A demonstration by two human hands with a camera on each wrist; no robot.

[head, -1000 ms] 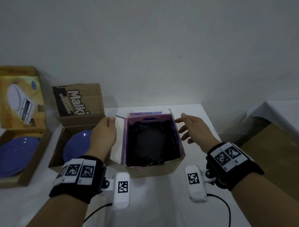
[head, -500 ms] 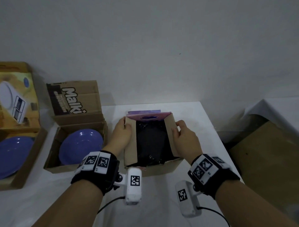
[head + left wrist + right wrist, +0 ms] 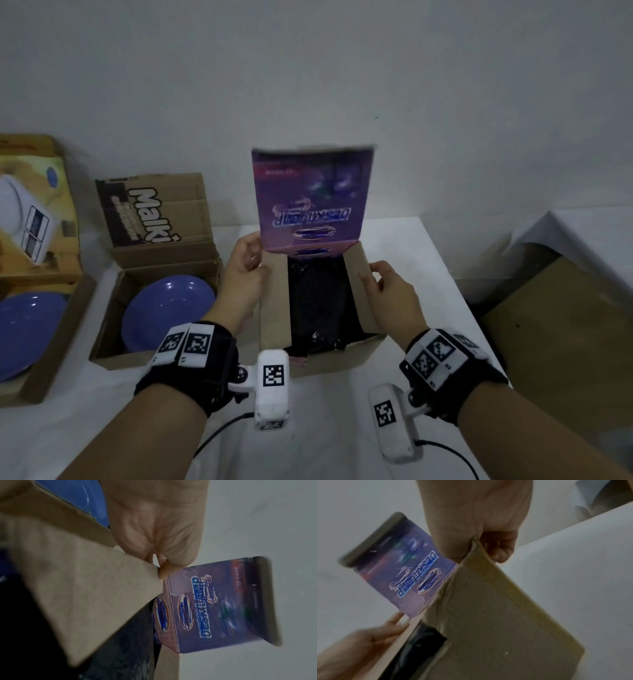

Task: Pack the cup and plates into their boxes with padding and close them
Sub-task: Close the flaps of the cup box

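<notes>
While the purple lid (image 3: 310,195) stands upright, the left hand (image 3: 245,274) and the right hand (image 3: 390,291) each pinch a side flap of the box (image 3: 329,361) on the desk (image 3: 342,428).

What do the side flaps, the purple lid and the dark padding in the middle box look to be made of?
Side flaps: plain brown cardboard, matte, with a raw unprinted face.
Purple lid: likely the same board with a printed outer face; it looks slightly glossy, though blur leaves that open.
Dark padding: probably thin black plastic film, judging by its crinkles and small glints.
Left hand and right hand each pinch a flap.
</notes>
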